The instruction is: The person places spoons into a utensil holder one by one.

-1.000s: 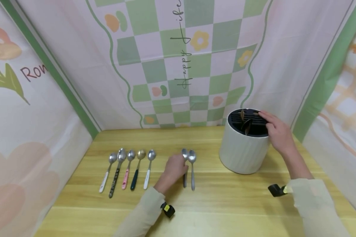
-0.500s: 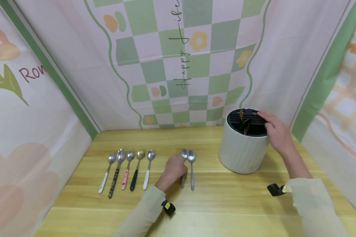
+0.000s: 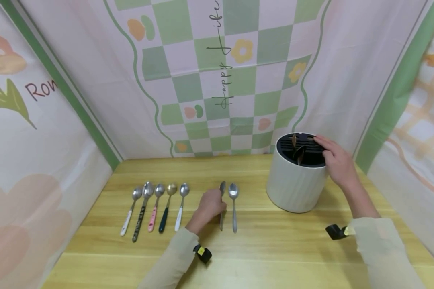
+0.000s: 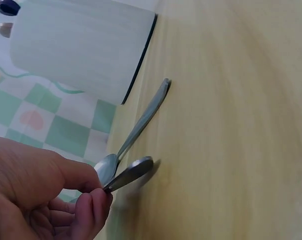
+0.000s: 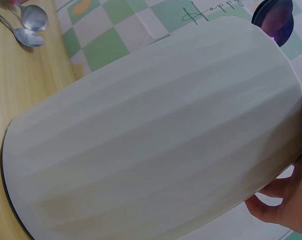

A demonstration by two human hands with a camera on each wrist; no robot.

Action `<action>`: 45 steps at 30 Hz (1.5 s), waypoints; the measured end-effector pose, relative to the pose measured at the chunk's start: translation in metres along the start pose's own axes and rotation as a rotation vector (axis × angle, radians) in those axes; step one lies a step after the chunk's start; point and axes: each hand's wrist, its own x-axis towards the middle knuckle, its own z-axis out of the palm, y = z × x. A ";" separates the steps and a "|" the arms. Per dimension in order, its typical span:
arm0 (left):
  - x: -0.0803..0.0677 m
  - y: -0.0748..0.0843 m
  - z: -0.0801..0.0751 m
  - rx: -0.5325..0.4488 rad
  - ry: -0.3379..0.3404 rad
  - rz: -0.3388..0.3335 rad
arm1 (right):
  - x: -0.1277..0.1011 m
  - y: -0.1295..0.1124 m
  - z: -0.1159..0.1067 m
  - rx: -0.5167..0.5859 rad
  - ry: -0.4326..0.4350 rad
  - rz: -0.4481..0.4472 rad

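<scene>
My left hand [image 3: 210, 205] pinches a plain steel spoon [image 3: 222, 200] near its middle, and the spoon's bowl is turned on edge above the wooden table [image 3: 275, 249]. The left wrist view shows my thumb and forefinger [image 4: 93, 192] closed on that spoon [image 4: 132, 172]. A second steel spoon [image 3: 233, 202] lies flat just to its right, also visible as the second spoon [image 4: 143, 117] from the wrist. My right hand [image 3: 335, 159] grips the rim of a white ribbed holder [image 3: 293, 184] with a black slotted top. Dark utensil handles [image 3: 299, 152] stick out of it.
Several spoons lie in a row at the left: white handle [image 3: 129, 212], dark patterned [image 3: 142, 212], pink [image 3: 154, 210], dark green [image 3: 165, 210], white [image 3: 181, 208]. Patterned cloth walls [image 3: 217, 80] close in the back and both sides.
The left hand has turned the pinched spoon onto its edge and shifted it slightly left, away from the flat spoon. The right hand and holder have not moved.
</scene>
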 end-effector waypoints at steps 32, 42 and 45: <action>-0.020 0.028 -0.027 -0.083 0.177 0.293 | -0.003 0.002 0.000 0.002 0.000 0.004; -0.027 0.046 -0.033 -0.109 0.224 0.418 | -0.002 0.000 0.001 0.011 -0.002 -0.010; -0.029 0.051 -0.035 -0.118 0.242 0.446 | -0.002 -0.001 0.000 0.012 -0.004 -0.009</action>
